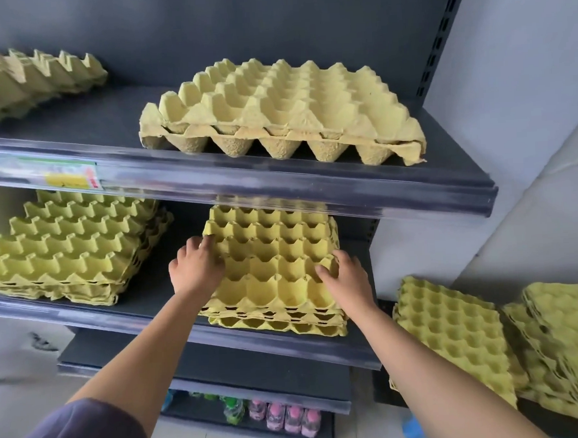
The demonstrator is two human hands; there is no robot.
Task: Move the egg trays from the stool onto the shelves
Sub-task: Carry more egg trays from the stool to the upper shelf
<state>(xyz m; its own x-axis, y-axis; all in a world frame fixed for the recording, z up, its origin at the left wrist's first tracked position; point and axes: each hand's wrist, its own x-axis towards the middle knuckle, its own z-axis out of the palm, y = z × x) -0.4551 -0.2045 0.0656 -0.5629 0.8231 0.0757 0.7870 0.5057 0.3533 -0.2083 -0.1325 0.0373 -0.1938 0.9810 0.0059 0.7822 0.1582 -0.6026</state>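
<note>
A small stack of yellow pulp egg trays (277,273) lies on the middle shelf (158,302), right of centre. My left hand (196,269) grips the top tray's left edge, fingers curled over the rim. My right hand (346,279) grips its right edge, fingertips hooked into a cup. More yellow trays (454,334) lie stacked at the lower right, with a second pile (568,344) beside them; the stool under them is hidden.
The upper shelf (279,182) carries a two-tray stack (282,112) and another stack (29,81) at far left. A further stack (71,247) sits left on the middle shelf. Bottles (284,418) stand on the bottom shelf. A grey wall (526,106) rises at right.
</note>
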